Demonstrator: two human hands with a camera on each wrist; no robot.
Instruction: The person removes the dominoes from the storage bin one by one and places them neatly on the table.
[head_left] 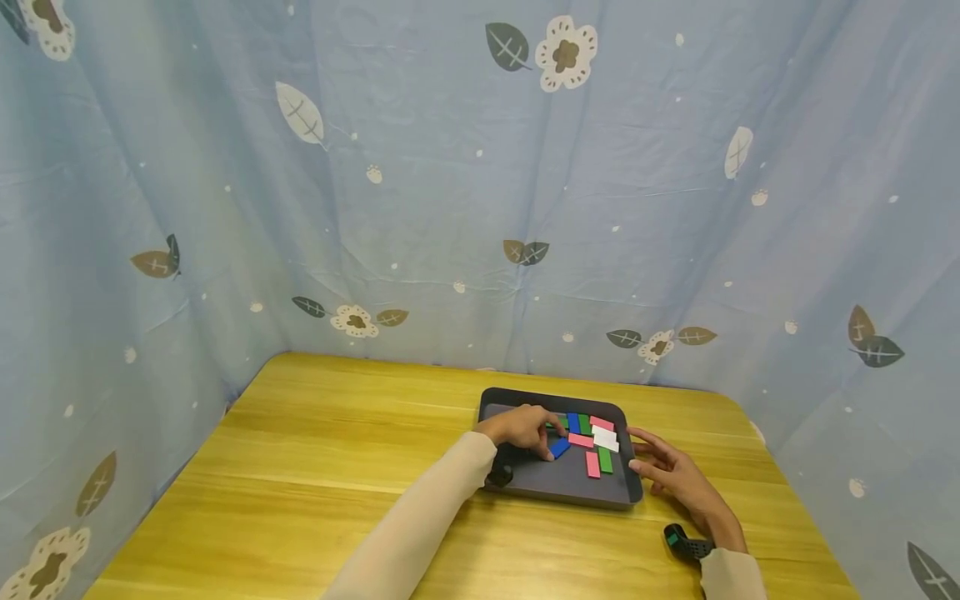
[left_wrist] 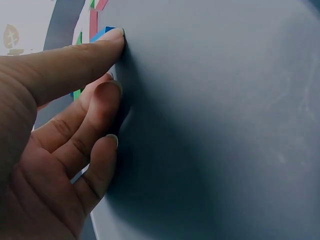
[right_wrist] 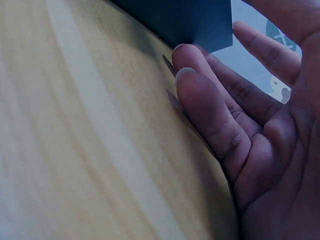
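Observation:
A dark grey tray (head_left: pixel 558 498) holds several small flat rectangular tiles in pink, green, blue and white. My left hand (head_left: pixel 522 427) reaches in over the tray's left side and pinches a blue tile (head_left: pixel 559 448) between thumb and fingertips. In the left wrist view the thumb lies on the edge of that blue tile (left_wrist: pixel 104 33), close over the tray floor. My right hand (head_left: pixel 678 477) is at the tray's right rim, its fingers loosely bent and holding nothing. The right wrist view shows its fingertips low beside the tray's outer wall (right_wrist: pixel 200 25).
Inside the tray, white tiles (head_left: pixel 605 439), a pink tile (head_left: pixel 592 464) and a green tile (head_left: pixel 605 460) lie toward the right. The wooden table (head_left: pixel 360 417) stretches around the tray. A blue patterned curtain (head_left: pixel 435 167) hangs behind and at both sides.

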